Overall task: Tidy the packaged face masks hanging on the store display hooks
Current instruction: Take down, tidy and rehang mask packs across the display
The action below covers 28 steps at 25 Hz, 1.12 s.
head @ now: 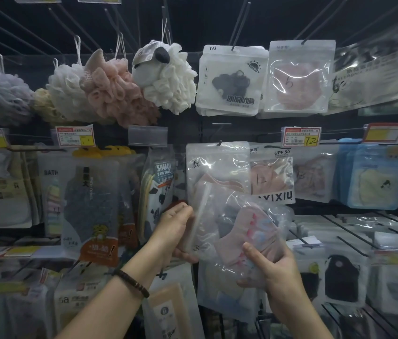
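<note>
Both my hands hold a clear plastic packet with a pink face mask (239, 228) inside, tilted in front of the display. My left hand (177, 228) grips its left edge, thumb and fingers curled round the packet. My right hand (270, 267) holds its lower right corner from below, thumb on the front. Just behind it, another clear packet with a pink mask (217, 167) hangs on a hook (220, 143). A pink mask packet marked UPF 50 (272, 174) hangs to its right.
More mask packets (232, 79) hang on the upper hooks at the right, bath sponges (117, 89) at the upper left. Bath towel packs (90, 192) fill the left side. Bare black hooks (349, 243) jut out at the lower right, over dark mask packets (340, 277). Price tags (300, 137) sit on the rails.
</note>
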Motion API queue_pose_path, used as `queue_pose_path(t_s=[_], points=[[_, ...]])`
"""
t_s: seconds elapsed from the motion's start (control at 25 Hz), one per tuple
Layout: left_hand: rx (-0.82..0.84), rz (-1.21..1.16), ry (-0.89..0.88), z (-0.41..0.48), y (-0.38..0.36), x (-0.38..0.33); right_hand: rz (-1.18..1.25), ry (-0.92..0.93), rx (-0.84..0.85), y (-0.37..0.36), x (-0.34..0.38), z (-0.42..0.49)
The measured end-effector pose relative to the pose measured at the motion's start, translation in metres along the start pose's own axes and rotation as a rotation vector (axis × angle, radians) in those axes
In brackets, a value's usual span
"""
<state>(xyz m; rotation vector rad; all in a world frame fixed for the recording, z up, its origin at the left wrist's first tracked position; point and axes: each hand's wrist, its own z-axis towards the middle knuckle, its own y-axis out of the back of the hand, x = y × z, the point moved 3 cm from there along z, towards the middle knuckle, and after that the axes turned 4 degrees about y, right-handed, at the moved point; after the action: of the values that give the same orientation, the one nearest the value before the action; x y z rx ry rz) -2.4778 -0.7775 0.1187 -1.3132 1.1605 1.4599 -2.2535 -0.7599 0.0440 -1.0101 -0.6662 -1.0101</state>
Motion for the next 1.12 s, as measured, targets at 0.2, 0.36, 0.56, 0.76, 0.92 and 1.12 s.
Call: queue_pose_path(t_s=[0.2,0.36,0.56,0.76,0.92,1.12], points=[[-0.226,0.174,-0.31,0.011,0.007,-0.008,0.009,0.004,-0.022,-0.002,-0.002,0.002],[-0.282,0.336,-0.554,0.008,0.015,-0.031,-0.193,0.188,-0.137,0.006,0.026,0.013],[-0.373,0.739,-0.716,-0.008,0.014,-0.07,-0.663,0.527,-0.042,-0.032,0.099,0.043],[-0.407,0.906,-0.868,-0.017,-0.003,-0.1,-0.587,0.392,0.222,-0.077,0.105,0.08],[-0.378,0.854,-0.737,-0.004,0.0,-0.109,-0.376,0.292,0.184,-0.081,0.102,0.091],[-0.271,0.094,-0.39,0.026,0.001,-0.101,-0.179,0.146,0.061,-0.081,0.119,0.113]])
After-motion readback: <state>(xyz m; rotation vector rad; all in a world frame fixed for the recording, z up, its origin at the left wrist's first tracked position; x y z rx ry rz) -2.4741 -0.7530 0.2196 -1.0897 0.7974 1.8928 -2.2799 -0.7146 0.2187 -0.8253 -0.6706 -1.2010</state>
